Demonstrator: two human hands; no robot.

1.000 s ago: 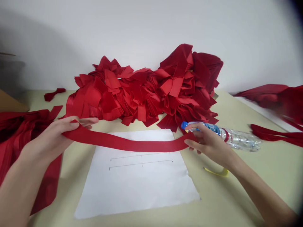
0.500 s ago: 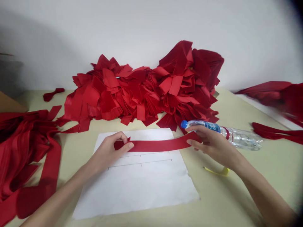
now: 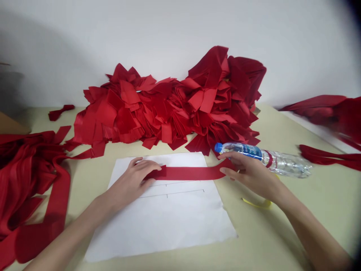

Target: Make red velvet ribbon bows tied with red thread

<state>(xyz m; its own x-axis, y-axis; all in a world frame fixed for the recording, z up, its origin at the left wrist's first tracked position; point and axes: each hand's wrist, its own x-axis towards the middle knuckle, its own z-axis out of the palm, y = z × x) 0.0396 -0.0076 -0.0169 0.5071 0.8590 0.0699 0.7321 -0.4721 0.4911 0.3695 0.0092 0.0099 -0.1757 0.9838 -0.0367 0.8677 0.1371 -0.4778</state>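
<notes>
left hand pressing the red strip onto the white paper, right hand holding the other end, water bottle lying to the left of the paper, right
Not quite: the head view shows the plastic water bottle lying to the right of the white paper, not the left. The rest stands: the left hand presses the red strip onto the paper, and the right hand holds its other end.

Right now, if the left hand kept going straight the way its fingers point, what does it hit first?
The left hand lies on the red fabric strip. Past the fingertips, across the white paper sheet, the first thing in line looks like the lower edge of the pile of red fabric pieces, though depth is hard to judge here.
</notes>
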